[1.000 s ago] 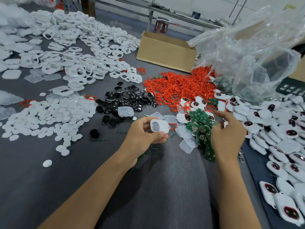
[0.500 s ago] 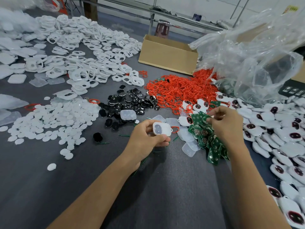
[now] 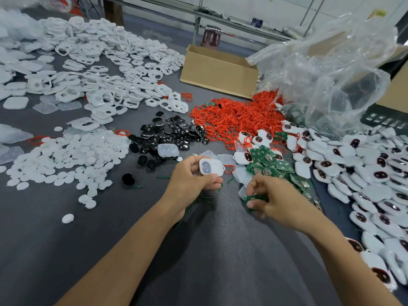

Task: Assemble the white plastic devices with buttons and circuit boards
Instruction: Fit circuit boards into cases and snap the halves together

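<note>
The left hand (image 3: 189, 184) holds a white shell (image 3: 210, 166) just above the tabletop (image 3: 198, 250), near the middle of the scene. Its fingers (image 3: 212, 180) are curled under the shell and the thumb lies along the far edge. The shell's open side faces up and shows two round openings.

To the right, the right hand (image 3: 276, 199) pinches a green circuit board (image 3: 257, 198) between thumb and fingers, low over the tabletop and apart from the shell. Just beyond it lies a heap of green circuit boards (image 3: 269, 164), with translucent pads (image 3: 225, 159) at the heap's left edge.

A loose pile of black buttons (image 3: 170, 135) lies beyond the left hand, with one clear pad (image 3: 168, 150) resting on its near side. A mound of red rings (image 3: 234, 118) spreads to the right of the black buttons. White discs (image 3: 70, 155) cover the left, and white frames (image 3: 106, 69) fill the far left.

Finished white devices (image 3: 364, 173) with dark buttons crowd the right edge. A cardboard box (image 3: 218, 74) sits at the far side, and a crumpled clear plastic bag (image 3: 331, 74) rises to its right.
</note>
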A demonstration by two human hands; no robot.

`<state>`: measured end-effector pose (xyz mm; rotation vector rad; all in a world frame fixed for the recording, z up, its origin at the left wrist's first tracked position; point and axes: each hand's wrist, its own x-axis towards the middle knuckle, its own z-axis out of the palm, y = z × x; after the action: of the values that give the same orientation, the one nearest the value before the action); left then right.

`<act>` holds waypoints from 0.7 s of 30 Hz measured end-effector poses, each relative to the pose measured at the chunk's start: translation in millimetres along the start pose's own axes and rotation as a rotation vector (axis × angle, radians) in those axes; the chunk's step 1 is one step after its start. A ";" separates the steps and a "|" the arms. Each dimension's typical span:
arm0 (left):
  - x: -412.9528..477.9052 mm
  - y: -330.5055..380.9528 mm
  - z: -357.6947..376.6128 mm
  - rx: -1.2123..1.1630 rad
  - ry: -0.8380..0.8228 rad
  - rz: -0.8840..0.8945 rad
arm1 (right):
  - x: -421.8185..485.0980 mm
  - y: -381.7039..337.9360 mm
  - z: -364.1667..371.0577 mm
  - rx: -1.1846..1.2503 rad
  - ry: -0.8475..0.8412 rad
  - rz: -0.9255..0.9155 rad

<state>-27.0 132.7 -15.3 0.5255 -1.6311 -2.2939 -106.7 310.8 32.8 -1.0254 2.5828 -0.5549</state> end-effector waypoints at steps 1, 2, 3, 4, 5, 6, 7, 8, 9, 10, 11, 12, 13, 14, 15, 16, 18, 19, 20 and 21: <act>-0.1 0.0 -0.5 -0.001 0.000 0.000 | 2.3 -3.3 -0.6 -0.047 -0.005 0.002; 0.0 0.1 -0.7 -0.003 -0.001 -0.001 | 4.5 -6.9 -1.8 -0.094 -0.021 -0.006; 0.1 0.2 -0.9 -0.008 -0.003 -0.001 | 6.9 -10.2 -3.4 -0.136 -0.043 -0.017; 0.2 0.3 -0.8 -0.014 -0.004 -0.001 | 9.7 -12.9 -4.8 -0.160 -0.069 -0.027; 0.4 0.2 -0.8 -0.020 -0.005 0.000 | 12.6 -15.3 -5.6 -0.163 -0.091 -0.028; 0.5 0.1 -0.4 -0.024 -0.004 0.002 | 15.1 -16.8 -5.7 -0.159 -0.108 -0.022; 0.5 0.1 -0.1 -0.025 -0.004 0.003 | 17.2 -17.3 -5.0 -0.161 -0.114 -0.016; 0.6 0.0 0.0 -0.026 -0.005 0.004 | 19.2 -17.4 -3.9 -0.185 -0.109 -0.016; 0.7 0.1 0.0 -0.028 -0.007 0.005 | 20.9 -17.0 -2.8 -0.227 -0.095 -0.029; 0.7 0.1 0.1 -0.032 -0.009 0.006 | 22.1 -16.8 -1.5 -0.268 -0.078 -0.046; 0.7 0.4 -0.2 -0.032 -0.011 0.006 | 22.6 -16.8 -0.1 -0.296 -0.063 -0.061; 0.6 0.6 -0.2 -0.029 -0.014 0.006 | 23.2 -17.2 1.2 -0.311 -0.054 -0.067; 0.3 0.7 -0.3 -0.027 -0.015 0.006 | 24.1 -17.6 2.2 -0.316 -0.051 -0.065; 0.0 0.6 -0.3 -0.025 -0.016 0.007 | 25.4 -18.5 3.0 -0.321 -0.054 -0.053; -0.2 0.5 -0.3 -0.022 -0.015 0.008 | 27.0 -19.9 4.0 -0.333 -0.063 -0.039; -0.3 0.4 -0.3 -0.019 -0.014 0.009 | 29.0 -21.4 5.2 -0.352 -0.071 -0.029; 0.3 0.2 -0.6 -0.016 -0.009 0.011 | 32.3 -23.1 7.3 -0.384 -0.069 -0.016; 0.7 0.1 -0.5 -0.019 -0.007 0.010 | 32.8 -23.5 7.5 -0.390 -0.069 -0.004; 0.8 0.0 -0.4 -0.024 -0.005 0.008 | 33.5 -23.8 7.1 -0.382 -0.076 0.013; 0.8 -0.1 -0.6 -0.029 -0.004 0.008 | 34.5 -23.6 6.0 -0.364 -0.093 0.032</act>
<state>-27.4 131.9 -15.6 0.5071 -1.5963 -2.3103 -114.4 269.3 33.6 -1.0845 2.6672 -0.0243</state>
